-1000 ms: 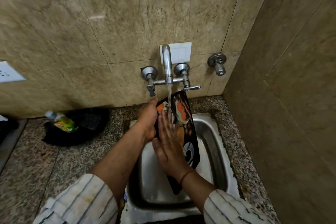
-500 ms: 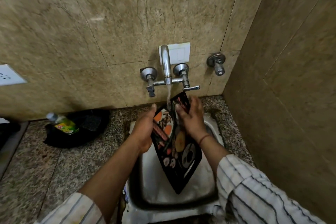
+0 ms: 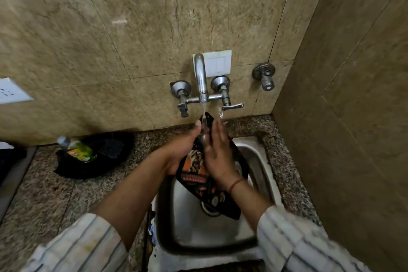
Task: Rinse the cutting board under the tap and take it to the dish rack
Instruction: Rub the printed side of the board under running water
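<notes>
The cutting board (image 3: 194,178) is thin and black with printed food pictures. It stands tilted over the steel sink (image 3: 256,152), its top corner under the running tap (image 3: 200,77). My left hand (image 3: 183,150) grips the board's left edge near the top. My right hand (image 3: 217,154) lies flat, fingers apart, on the board's front face and covers its middle. Water runs from the spout onto the top corner and my fingers.
A black pan (image 3: 95,157) holding a green dish soap bottle (image 3: 77,150) sits on the granite counter (image 3: 44,201) left of the sink. A tiled wall (image 3: 353,117) stands close on the right. A second valve (image 3: 265,77) sticks out right of the tap.
My right hand moved from the board's top right edge down onto its front face. The board has turned more edge-on and stays under the water stream.
</notes>
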